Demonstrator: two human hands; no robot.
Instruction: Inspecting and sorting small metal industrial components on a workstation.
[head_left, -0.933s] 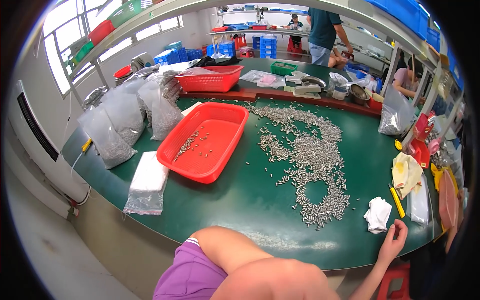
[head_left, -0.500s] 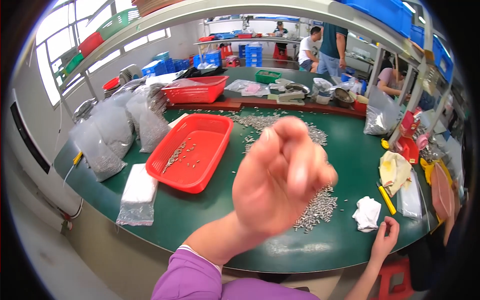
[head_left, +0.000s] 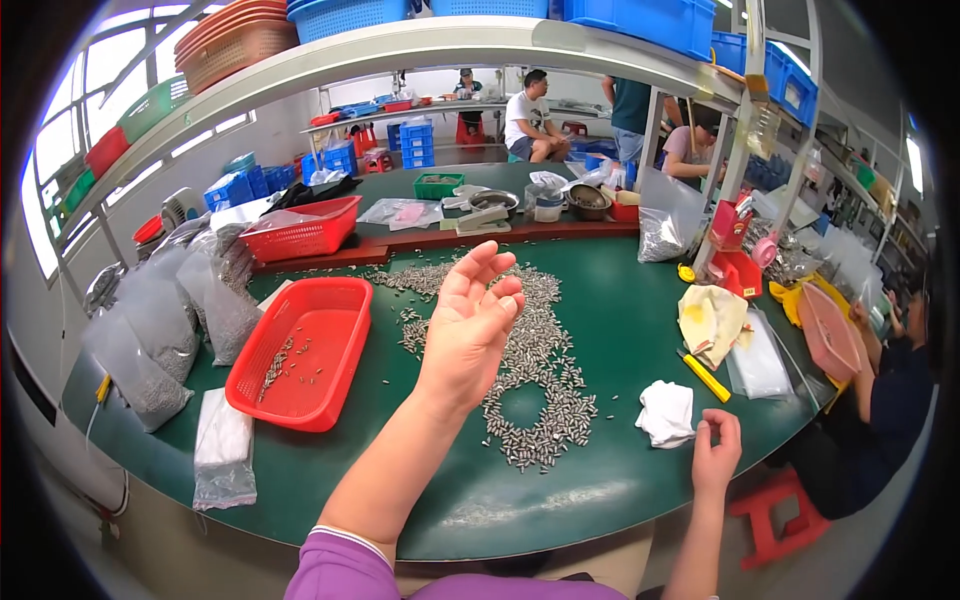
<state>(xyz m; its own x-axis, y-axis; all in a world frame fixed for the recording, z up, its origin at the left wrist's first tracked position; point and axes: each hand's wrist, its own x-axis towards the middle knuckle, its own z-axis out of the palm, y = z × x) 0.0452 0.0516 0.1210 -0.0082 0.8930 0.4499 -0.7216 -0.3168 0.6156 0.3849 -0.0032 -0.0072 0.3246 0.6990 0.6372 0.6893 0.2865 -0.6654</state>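
My left hand is raised over the green table, palm turned up, with the fingers half bent and apart. Nothing shows in it. Beneath and beyond it spread many small silvery metal pins, with a ring-shaped heap of them toward me. To its left sits a red plastic basket with some of the same pieces inside. My right hand rests at the near right of the table, fingers loosely curved and nothing seen in them. Just left of it lies a crumpled white cloth.
Clear bags of metal pieces stand at the left, near a plastic-wrapped white pack. Right of the pins lie a yellow-handled cutter and a cream cloth. A shelf beam crosses overhead; a co-worker sits at the right.
My left hand has moved down and away from the camera, uncovering more of the pins. The view has turned to the right. My right hand stays by the white cloth.
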